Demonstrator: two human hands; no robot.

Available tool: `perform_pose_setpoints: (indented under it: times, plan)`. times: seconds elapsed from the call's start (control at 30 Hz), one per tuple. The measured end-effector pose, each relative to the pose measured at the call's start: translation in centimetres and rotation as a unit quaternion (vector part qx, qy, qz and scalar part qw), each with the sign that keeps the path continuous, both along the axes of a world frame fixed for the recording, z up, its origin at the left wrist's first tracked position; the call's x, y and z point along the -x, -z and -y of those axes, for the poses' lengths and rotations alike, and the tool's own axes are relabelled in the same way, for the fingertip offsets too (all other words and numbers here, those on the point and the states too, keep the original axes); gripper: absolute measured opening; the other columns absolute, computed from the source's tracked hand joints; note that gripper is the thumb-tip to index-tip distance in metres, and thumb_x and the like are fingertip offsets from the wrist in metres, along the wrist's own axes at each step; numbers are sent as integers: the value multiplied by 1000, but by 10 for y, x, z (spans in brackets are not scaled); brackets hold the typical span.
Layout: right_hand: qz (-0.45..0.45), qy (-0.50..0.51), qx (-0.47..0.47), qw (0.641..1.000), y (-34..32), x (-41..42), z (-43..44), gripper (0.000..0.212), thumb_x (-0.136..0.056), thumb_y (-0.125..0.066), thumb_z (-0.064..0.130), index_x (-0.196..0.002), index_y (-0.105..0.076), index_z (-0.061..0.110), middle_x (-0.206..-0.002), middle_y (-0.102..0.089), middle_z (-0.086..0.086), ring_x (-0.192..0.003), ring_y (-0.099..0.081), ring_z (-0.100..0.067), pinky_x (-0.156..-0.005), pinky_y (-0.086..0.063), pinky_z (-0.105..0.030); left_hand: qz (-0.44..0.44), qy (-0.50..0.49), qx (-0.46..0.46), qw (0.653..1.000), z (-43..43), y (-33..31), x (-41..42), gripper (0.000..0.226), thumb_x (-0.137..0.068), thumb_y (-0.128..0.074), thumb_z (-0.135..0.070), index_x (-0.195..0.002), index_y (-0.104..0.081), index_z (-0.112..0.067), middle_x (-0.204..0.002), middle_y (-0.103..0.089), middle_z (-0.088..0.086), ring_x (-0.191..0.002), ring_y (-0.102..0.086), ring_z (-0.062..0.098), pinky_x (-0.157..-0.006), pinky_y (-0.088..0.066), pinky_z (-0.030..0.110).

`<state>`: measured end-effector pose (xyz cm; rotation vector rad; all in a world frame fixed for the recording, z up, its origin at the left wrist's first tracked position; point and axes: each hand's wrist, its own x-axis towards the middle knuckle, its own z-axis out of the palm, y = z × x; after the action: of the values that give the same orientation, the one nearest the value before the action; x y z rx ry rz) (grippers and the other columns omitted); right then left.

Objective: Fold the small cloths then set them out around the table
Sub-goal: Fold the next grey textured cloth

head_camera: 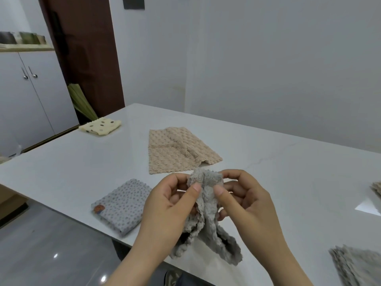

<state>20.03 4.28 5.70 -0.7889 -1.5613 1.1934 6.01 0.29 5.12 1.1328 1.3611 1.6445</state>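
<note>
A fluffy grey cloth hangs bunched between both hands above the near edge of the white table. My left hand pinches its top edge with thumb and fingers. My right hand pinches the same top edge just beside it. A folded grey dotted cloth lies near the table's front left edge. An unfolded beige textured cloth lies spread in the middle. A folded cream cloth with brown dots sits at the far left corner.
Another grey cloth lies at the near right, blurred, and a beige cloth's edge shows at the right border. White cabinets and a dark door stand to the left beyond the table. Grey floor lies below left.
</note>
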Motion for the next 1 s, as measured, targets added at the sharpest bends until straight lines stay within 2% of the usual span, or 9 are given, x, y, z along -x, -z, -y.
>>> perform_pose_setpoints:
  times: [0.07,0.13,0.2,0.3,0.47,0.63,0.83,0.93,1.0]
  plan:
    - [5,-25,2,1000,1,-2,-1,20,-89,-62,29,-107,-66,21,-68,-65,4,-59,-64,-12,-56,-55,-26,11,9,2,1000,1,1,2,4,-86,-64,-15,-88,-68,-15,-65,-65,-6,-59,-58,6,-68,-52,35]
    - [-9,-55,30,998,2,-4,-3,31,-89,-50,32,-113,-67,23,-73,-65,3,-63,-64,-17,-59,-56,-30,20,21,5,1000,3,3,4,8,-86,-63,-13,-92,-69,-12,-72,-70,3,-64,-63,10,-70,-54,36]
    - [-12,-80,41,996,3,-5,-7,31,-89,-47,27,-113,-67,23,-76,-65,-4,-62,-63,-19,-58,-56,-30,34,36,8,999,4,3,6,11,-86,-62,-12,-95,-70,-9,-81,-73,10,-69,-66,17,-73,-56,38]
    - [9,-115,25,993,1,-4,-11,31,-88,-49,15,-116,-63,18,-82,-64,-24,-59,-62,-19,-54,-52,-27,51,66,11,996,6,2,6,15,-86,-60,-11,-97,-70,-7,-87,-74,12,-74,-70,20,-72,-58,32]
    - [28,-164,25,986,-3,-2,-18,22,-86,-59,16,-107,-66,14,-64,-59,-4,-48,-54,-12,-49,-49,-26,72,74,4,995,9,1,8,24,-77,-63,-21,-95,-71,-7,-88,-74,16,-80,-72,30,-76,-59,38]
    - [67,-173,14,983,-9,-3,-23,18,-84,-64,20,-102,-65,18,-60,-52,-7,-45,-49,-17,-48,-44,-26,68,71,4,995,11,-1,10,27,-73,-64,-25,-93,-73,-8,-87,-73,19,-78,-69,32,-79,-56,46]
    - [85,-150,14,985,-8,0,-26,21,-82,-70,23,-97,-61,13,-55,-50,3,-45,-47,-15,-49,-41,-27,73,61,-4,996,12,-2,13,23,-74,-63,-19,-92,-73,-7,-79,-74,10,-66,-68,17,-67,-58,27]
    - [102,-130,-8,986,-6,1,-27,17,-80,-73,26,-86,-60,16,-55,-47,3,-49,-44,-13,-50,-38,-25,66,49,-4,997,12,-2,15,12,-82,-63,-10,-90,-73,-9,-71,-72,3,-58,-63,9,-61,-55,21]
    - [124,-89,-58,987,-5,2,-28,18,-75,-75,32,-74,-62,20,-61,-50,6,-57,-45,-11,-58,-39,-27,60,41,-1,997,12,-1,15,12,-84,-62,-6,-90,-73,-9,-72,-73,3,-59,-63,9,-61,-55,21]
